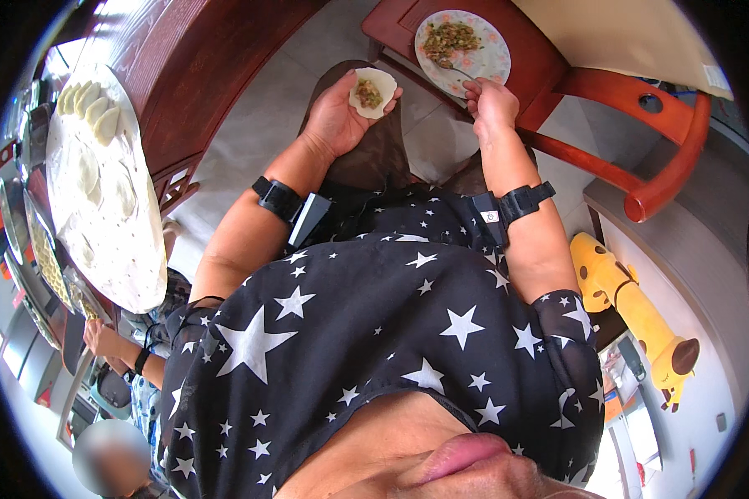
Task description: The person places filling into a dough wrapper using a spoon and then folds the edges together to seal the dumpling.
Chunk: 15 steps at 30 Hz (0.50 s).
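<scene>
A round dough wrapper [379, 83] with a small heap of chopped filling [368, 93] lies on my left hand [340, 118], held over my lap. My right hand [494, 107] grips the handle of a metal spoon [466, 75]. The spoon's bowl rests on a patterned plate [490, 59], against the chopped filling [452, 38] there. The plate stands on the seat of a red wooden chair [399, 24]. To the left, a floured round board [131, 262] holds several folded dumplings [97, 109] and several flat dough wrappers [86, 174].
The dark red wooden table [187, 56] curves along the left. Another person's hand [103, 340] is near trays [47, 262] at far left. The chair's curved armrest [667, 181] juts out at right, above a yellow plush giraffe [636, 312].
</scene>
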{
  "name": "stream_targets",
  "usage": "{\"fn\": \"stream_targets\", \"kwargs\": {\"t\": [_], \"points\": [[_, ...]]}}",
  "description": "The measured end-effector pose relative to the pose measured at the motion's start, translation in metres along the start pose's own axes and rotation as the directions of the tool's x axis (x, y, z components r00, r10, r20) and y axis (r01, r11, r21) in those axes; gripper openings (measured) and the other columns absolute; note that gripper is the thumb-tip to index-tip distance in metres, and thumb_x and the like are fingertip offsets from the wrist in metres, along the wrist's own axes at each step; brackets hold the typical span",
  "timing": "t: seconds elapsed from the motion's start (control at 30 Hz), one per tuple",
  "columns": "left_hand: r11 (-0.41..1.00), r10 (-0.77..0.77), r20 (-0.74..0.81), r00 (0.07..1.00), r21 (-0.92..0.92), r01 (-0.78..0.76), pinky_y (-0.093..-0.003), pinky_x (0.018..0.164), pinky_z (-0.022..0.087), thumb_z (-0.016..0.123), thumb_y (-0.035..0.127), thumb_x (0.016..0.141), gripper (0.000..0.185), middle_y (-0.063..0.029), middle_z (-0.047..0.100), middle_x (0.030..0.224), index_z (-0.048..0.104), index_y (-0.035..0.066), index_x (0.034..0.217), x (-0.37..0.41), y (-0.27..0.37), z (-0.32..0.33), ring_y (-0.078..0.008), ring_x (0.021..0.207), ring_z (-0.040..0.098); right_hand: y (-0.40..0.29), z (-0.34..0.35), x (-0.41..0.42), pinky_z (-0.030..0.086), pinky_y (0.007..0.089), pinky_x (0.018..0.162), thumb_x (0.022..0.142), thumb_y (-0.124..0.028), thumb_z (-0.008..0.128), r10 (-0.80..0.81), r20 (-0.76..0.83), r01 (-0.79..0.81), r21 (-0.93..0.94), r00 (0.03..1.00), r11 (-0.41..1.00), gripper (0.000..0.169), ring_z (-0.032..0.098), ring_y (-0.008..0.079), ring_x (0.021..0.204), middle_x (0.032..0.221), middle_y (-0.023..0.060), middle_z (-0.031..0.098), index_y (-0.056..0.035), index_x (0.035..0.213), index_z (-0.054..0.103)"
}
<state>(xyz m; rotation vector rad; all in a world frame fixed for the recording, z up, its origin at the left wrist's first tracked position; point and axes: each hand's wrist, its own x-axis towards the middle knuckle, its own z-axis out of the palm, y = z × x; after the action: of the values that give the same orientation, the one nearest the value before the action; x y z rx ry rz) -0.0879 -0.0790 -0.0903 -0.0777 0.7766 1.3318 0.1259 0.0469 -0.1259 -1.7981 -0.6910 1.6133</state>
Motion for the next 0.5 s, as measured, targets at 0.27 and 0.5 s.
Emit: {"fn": "stream_targets", "kwargs": {"t": [0.27,0.5], "points": [[1.000,-0.013,0.027,1.000,0.009,0.012,-0.0441,0.093,0.051,0.038,0.026,0.102,0.035,-0.0206,0.056,0.121,0.045,-0.002,0.122,0.003,-0.002,0.000,-0.0389,0.113,0.058,0.003,-0.019,0.004,0.043,0.0221,0.050,0.096,-0.009,0.042,0.043,0.010,-0.044,0.092,0.999,0.995,0.021,0.058,0.0113,0.064,0.088,0.0118,0.068,0.0005,0.110,0.056],[1.000,-0.005,0.013,1.000,0.028,0.004,-0.0449,0.094,0.051,0.038,0.024,0.101,0.033,-0.0205,0.056,0.121,0.046,-0.001,0.121,0.004,-0.003,0.003,-0.0394,0.113,0.057,0.005,-0.021,0.009,0.044,0.0232,0.050,0.096,-0.010,0.043,-0.068,-0.018,0.068,-0.012,0.998,0.998,0.020,0.058,0.0122,0.062,0.084,0.0114,0.069,0.0003,0.106,0.058]]}}
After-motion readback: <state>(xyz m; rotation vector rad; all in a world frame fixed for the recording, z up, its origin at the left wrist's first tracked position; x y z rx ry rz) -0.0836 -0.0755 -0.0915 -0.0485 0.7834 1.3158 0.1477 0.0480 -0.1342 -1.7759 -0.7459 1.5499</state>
